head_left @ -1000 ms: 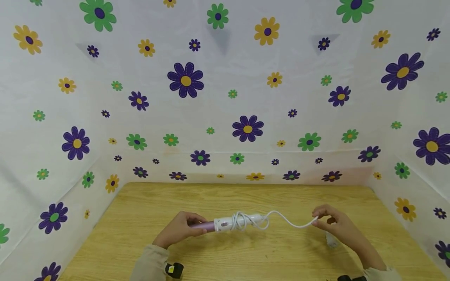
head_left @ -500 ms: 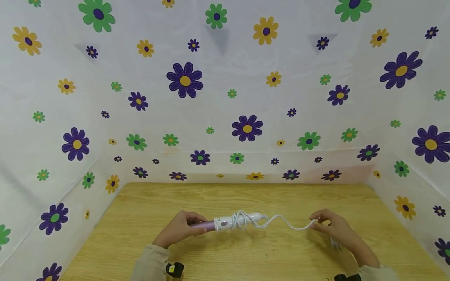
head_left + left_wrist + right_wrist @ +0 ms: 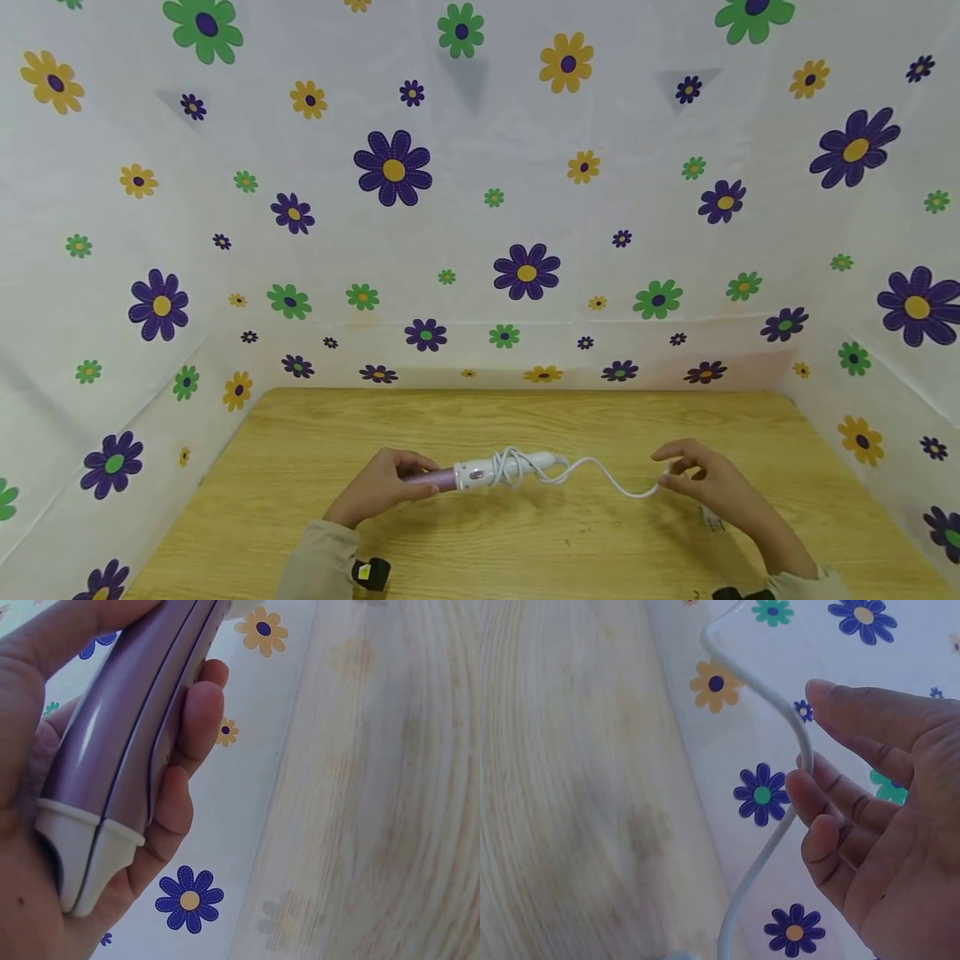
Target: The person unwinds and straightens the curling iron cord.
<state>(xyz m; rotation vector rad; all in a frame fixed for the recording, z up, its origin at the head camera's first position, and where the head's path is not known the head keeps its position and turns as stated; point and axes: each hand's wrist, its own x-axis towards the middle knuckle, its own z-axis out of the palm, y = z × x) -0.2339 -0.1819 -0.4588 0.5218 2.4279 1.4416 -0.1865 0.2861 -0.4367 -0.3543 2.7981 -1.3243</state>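
Note:
In the head view my left hand (image 3: pixel 381 487) grips the purple end of a hair straightener (image 3: pixel 474 475), held level over the table. The left wrist view shows fingers curled around its two purple halves (image 3: pixel 124 712), with white tips near the palm. White cord (image 3: pixel 510 468) is looped loosely around the white handle. From the handle's end the cord runs in a wave to my right hand (image 3: pixel 708 483). Two fingertips of that hand pinch the cord (image 3: pixel 761 859), while another digit stands away from it. The white plug (image 3: pixel 711 518) hangs below the right hand.
A wooden table (image 3: pixel 480 550) lies under both hands. White cloth (image 3: pixel 465 233) printed with flowers rises at the back and both sides. Dark wrist devices (image 3: pixel 372 574) show near the cuffs.
My right hand has shifted slightly left, and the cord between it and the handle has become more slack. One of its fingers has lifted off the cord. The left hand stays nearly still.

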